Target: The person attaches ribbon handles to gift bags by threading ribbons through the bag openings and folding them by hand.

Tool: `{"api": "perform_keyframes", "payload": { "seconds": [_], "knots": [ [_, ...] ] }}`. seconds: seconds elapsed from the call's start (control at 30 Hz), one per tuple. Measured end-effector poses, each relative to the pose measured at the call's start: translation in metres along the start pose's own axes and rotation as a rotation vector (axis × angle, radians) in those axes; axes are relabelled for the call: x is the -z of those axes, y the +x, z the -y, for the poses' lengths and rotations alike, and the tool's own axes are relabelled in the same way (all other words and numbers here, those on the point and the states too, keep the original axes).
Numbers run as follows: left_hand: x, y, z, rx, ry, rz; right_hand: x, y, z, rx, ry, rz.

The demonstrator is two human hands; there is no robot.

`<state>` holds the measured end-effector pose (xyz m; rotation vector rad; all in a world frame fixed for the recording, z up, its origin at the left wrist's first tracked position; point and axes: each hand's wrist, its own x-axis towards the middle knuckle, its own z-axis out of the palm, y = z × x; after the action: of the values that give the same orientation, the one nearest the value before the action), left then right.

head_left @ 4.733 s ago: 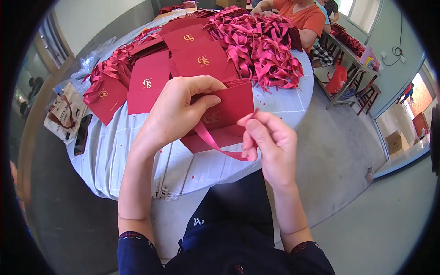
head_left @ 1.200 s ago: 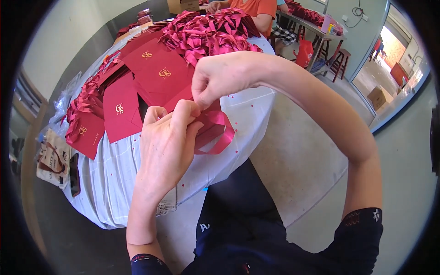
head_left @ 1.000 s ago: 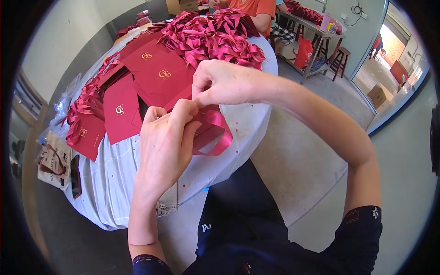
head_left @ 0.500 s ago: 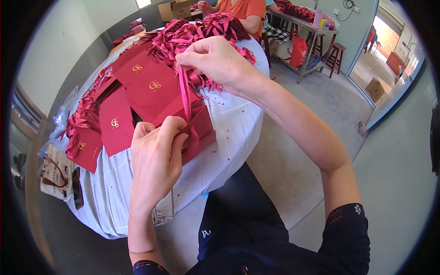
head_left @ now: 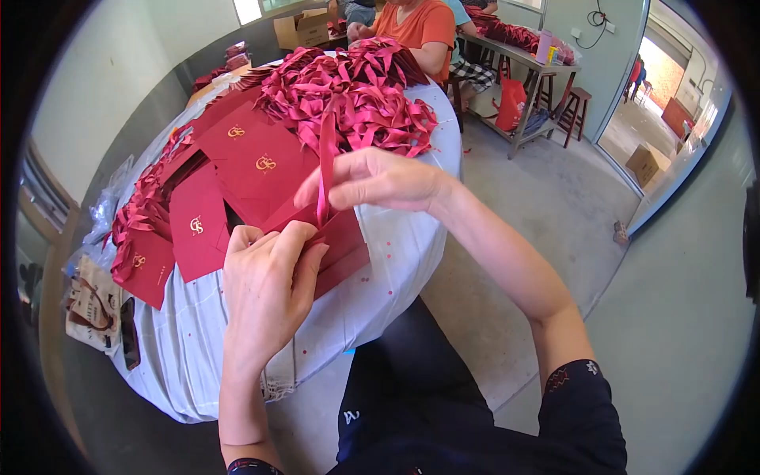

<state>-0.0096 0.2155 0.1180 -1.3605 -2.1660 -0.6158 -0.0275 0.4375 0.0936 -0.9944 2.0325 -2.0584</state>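
Note:
My left hand (head_left: 271, 281) is closed on the upper edge of a dark red paper gift bag (head_left: 342, 265), thumb and fingers pinching its near left side. A pink-red ribbon (head_left: 326, 154) rises from the bag's top, its upper end standing free. My right hand (head_left: 380, 182) is at the ribbon's lower part, fingers behind it and thumb beside it, spread apart without a pinch. The fingertips are partly hidden by the ribbon and the bag. Flat red bags (head_left: 265, 164) with gold printing lie just beyond the left hand.
The round table has a white cloth (head_left: 396, 265) dotted with small red bits. A heap of ribbons (head_left: 348, 95) covers its far side. A phone (head_left: 129, 332) and a cloth pouch (head_left: 93, 309) lie at the left edge. Across the table sits a person in orange (head_left: 423, 28).
My right hand has come down from the ribbon's upper end to its lower part, its fingers opening. The ribbon now stands up loose. My left hand keeps its grip on the bag.

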Motion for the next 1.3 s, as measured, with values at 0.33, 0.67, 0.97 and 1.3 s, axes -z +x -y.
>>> {"api": "perform_keyframes", "payload": {
  "seconds": [0.33, 0.67, 0.97, 1.3],
  "knots": [
    [-0.002, 0.000, -0.002, 0.012, 0.008, 0.000, -0.030, 0.003, 0.005, 0.038, -0.160, -0.300],
    [-0.003, -0.004, 0.005, 0.020, 0.043, -0.020, -0.060, 0.016, -0.014, 0.158, -0.204, -0.638],
    [0.042, -0.027, 0.046, 0.403, -0.301, -0.264, -0.059, 0.012, -0.007, 0.189, -0.360, -0.702],
    [0.020, -0.055, 0.062, 0.988, -1.120, 0.309, -0.067, 0.012, -0.045, -0.106, -0.387, -0.603]
  ]
}}
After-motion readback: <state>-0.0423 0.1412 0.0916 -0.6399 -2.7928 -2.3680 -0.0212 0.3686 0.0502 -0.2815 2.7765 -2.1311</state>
